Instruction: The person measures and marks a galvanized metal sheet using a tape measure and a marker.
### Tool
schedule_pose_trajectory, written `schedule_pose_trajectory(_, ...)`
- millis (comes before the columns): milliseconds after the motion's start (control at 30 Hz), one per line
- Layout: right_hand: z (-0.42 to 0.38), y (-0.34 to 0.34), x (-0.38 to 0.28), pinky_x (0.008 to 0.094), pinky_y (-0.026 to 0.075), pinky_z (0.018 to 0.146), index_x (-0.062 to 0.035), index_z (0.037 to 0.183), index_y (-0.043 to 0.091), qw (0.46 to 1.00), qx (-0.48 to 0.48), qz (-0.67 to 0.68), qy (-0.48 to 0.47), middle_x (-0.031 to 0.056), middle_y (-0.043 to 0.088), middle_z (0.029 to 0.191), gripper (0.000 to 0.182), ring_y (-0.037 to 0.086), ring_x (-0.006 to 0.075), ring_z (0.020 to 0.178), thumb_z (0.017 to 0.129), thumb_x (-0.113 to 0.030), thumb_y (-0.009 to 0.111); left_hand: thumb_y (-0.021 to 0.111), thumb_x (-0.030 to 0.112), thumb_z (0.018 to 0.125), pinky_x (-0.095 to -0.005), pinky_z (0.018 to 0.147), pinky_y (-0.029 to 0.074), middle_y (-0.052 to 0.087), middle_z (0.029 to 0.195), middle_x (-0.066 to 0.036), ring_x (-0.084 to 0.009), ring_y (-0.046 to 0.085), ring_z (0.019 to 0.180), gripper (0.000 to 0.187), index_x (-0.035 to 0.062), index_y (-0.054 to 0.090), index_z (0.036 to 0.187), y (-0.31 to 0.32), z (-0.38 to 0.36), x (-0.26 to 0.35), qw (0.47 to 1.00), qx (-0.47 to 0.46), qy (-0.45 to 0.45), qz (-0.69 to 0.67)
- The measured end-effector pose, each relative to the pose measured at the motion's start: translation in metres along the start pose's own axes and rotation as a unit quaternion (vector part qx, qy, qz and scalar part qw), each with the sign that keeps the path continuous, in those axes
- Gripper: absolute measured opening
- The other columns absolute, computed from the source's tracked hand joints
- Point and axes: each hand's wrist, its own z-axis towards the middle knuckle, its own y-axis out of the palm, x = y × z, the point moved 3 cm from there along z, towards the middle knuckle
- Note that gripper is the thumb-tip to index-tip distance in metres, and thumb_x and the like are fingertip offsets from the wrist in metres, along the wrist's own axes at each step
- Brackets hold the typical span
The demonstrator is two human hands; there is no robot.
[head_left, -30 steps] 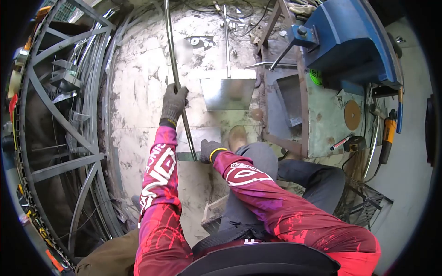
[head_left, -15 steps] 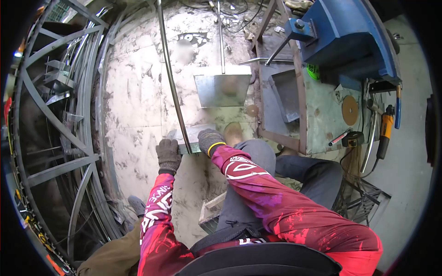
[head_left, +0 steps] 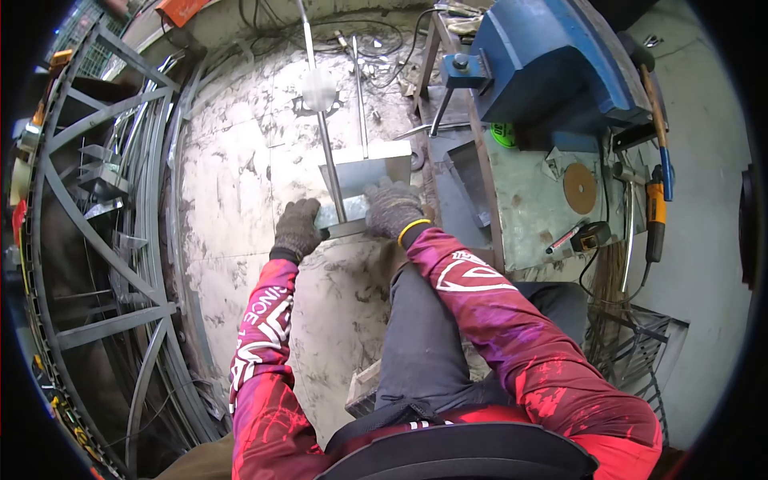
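Note:
Between my gloved hands is a sheet-metal piece with a long metal rod rising from it and leaning slightly away. My left hand, in a dark grey knit glove, grips its left edge. At the right edge, my right hand in a matching glove with a yellow cuff band is closed on the same piece; its fingertips are partly hidden. Directly behind stands a similar trapezoidal sheet-metal piece with its own thin rod, partly covered by the held one.
Steel frames and long bars line the left side. To the right, a metal workbench carries a blue machine, a brown disc, a tape measure and a marker. A yellow-and-black power tool hangs beside it. Cables lie behind.
Both hands have carried the sheet-metal piece forward, close to the similar one behind. Its rod has moved along with it, and the head view has shifted.

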Motion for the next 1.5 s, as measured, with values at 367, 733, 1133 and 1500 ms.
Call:
schedule_pose_trajectory(367, -0.064, -0.014, 0.060, 0.0471, 0.054, 0.097, -0.0062, 0.117, 0.069, 0.919, 0.277, 0.265, -0.090, 0.0186, 0.067, 0.117, 0.035, 0.066, 0.0375, 0.111, 0.085, -0.021, 0.072, 0.090, 0.033, 0.066, -0.0511, 0.097, 0.050, 0.070, 0.105, -0.022, -0.0441, 0.065, 0.106, 0.053, 0.0035, 0.066, 0.102, 0.006, 0.121, 0.027, 0.994, -0.077, 0.078, 0.001)
schedule_pose_trajectory(733, -0.181, 0.010, 0.042, 0.0560, 0.048, 0.105, -0.0054, 0.106, 0.073, 0.898, 0.250, 0.293, -0.212, 0.0179, 0.067, 0.112, 0.023, 0.064, 0.0406, 0.111, 0.086, -0.017, 0.074, 0.088, 0.037, 0.065, -0.0546, 0.097, 0.051, 0.072, 0.111, -0.017, -0.0443, 0.060, 0.113, 0.053, 0.0066, 0.066, 0.102, 0.019, 0.156, 0.020, 0.986, -0.134, 0.016, 0.093)
schedule_pose_trajectory(1133, -0.181, 0.014, 0.048, 0.0569, 0.048, 0.107, -0.0056, 0.108, 0.074, 0.891, 0.245, 0.322, -0.206, 0.0177, 0.068, 0.111, 0.025, 0.065, 0.0414, 0.111, 0.085, -0.016, 0.074, 0.087, 0.039, 0.066, -0.0538, 0.099, 0.049, 0.064, 0.120, -0.015, -0.0427, 0.056, 0.118, 0.055, 0.0092, 0.071, 0.109, 0.049, 0.158, 0.032, 0.989, -0.106, 0.019, 0.099)
schedule_pose_trajectory(1500, -0.179, 0.009, 0.047, 0.0541, 0.051, 0.103, -0.0062, 0.106, 0.074, 0.885, 0.267, 0.313, -0.219, 0.0163, 0.069, 0.109, 0.024, 0.066, 0.0403, 0.108, 0.083, -0.014, 0.074, 0.086, 0.045, 0.072, -0.0534, 0.106, 0.045, 0.062, 0.132, -0.015, -0.0398, 0.055, 0.128, 0.063, 0.0144, 0.070, 0.125, 0.052, 0.154, 0.037, 0.985, -0.118, 0.000, 0.124)
